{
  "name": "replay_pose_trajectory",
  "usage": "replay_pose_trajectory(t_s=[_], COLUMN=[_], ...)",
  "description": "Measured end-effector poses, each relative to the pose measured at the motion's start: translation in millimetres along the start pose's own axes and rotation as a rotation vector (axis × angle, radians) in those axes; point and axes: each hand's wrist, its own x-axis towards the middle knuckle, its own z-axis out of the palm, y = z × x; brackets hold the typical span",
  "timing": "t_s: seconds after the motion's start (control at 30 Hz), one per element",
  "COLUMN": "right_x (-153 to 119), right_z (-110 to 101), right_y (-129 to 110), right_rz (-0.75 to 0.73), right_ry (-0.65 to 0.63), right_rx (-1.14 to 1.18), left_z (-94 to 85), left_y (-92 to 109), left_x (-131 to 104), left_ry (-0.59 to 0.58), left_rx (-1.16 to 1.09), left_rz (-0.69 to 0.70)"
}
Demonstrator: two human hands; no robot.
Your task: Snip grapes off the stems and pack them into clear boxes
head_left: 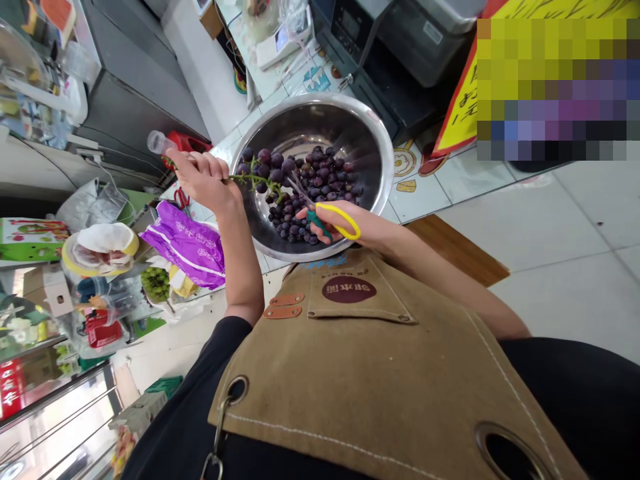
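Note:
Closed around the green stem of a grape bunch (pixel 263 175), my left hand (pixel 203 179) is over the left rim of a large steel bowl (pixel 383 143). Several dark grapes still hang on that stem, inside the bowl's outline. My right hand (pixel 325 227) grips scissors (pixel 345 219) with a yellow and green handle, near the bowl's front rim. The scissor blades point up and left toward the stem. Many loose purple grapes (pixel 325 175) lie in the bowl below both hands.
A purple bag (pixel 187 247) and green grapes (pixel 155 283) lie left of the bowl. Behind it are a white scale (pixel 283 45) and a dark machine (pixel 350 33). A yellow sign (pixel 460 110) stands at the right. Red-handled scissors (pixel 181 197) lie near my left forearm.

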Motion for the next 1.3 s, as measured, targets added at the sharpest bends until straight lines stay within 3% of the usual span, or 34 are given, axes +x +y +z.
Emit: replay_pose_trajectory(t_s=[0.17, 0.4, 0.57, 0.7, 0.8, 0.97, 1.03, 1.17, 1.3], right_x=[-2.4, 1.6, -0.3, 2.5, 3.1, -5.7, -9.4, -8.9, 1.1], right_z=[0.5, -2.6, -2.6, 0.9, 1.4, -2.7, -2.5, 3.9, 10.8], right_y=[-1.5, 2.5, 0.1, 3.3, 7.9, 10.7, 10.9, 11.1, 8.1], right_rz=[0.002, -0.024, -0.026, -0.032, -0.091, -0.248, -0.179, 0.017, 0.08], right_ry=[0.036, 0.025, -0.042, -0.074, -0.017, 0.201, 0.15, -0.106, -0.152], right_rx=[-0.212, -0.288, -0.316, -0.248, -0.124, 0.094, 0.129, 0.211, 0.247], left_z=[-3.4, -7.9, -9.1, -10.9, -13.5, -17.7, -16.6, -8.3, -3.2], left_y=[17.9, 28.8, 29.6, 21.5, 13.4, 2.4, 0.8, 3.1, 5.6], left_x=[-7.0, -8.3, -6.8, -9.8, -11.7, -7.3, -5.4, -9.4, -21.2], left_ry=[-0.052, -0.104, -0.087, -0.227, -0.29, -0.325, -0.318, -0.187, -0.157], left_rx=[-0.114, -0.214, -0.243, -0.398, -0.391, -0.156, -0.176, -0.198, -0.145], left_rz=[-0.018, -0.074, -0.073, -0.012, 0.036, 0.163, 0.205, 0.2, 0.27])
